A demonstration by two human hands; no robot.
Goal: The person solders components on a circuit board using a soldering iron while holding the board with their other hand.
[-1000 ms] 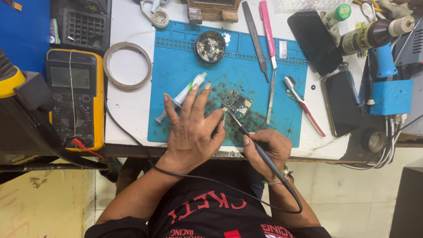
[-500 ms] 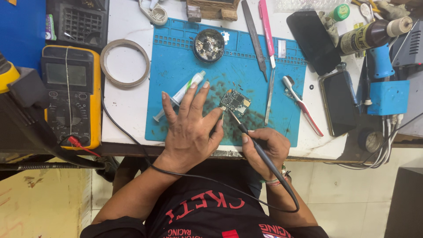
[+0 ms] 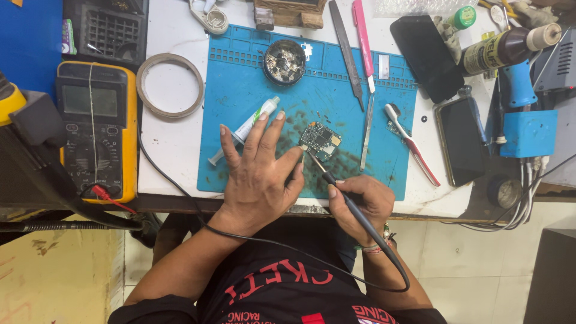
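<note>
two phones [image 3: 425, 55], one circuit board [image 3: 320, 141], one multimeter [image 3: 93, 138]

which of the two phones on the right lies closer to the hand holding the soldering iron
The lower phone, standing upright by the blue mat's right edge, is closer to the right hand. The other phone lies tilted farther up the table, near the green-capped bottle.

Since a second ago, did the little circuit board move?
No. The circuit board sits at the same spot on the blue mat, beside the tweezers, with the left hand beside it.
</note>
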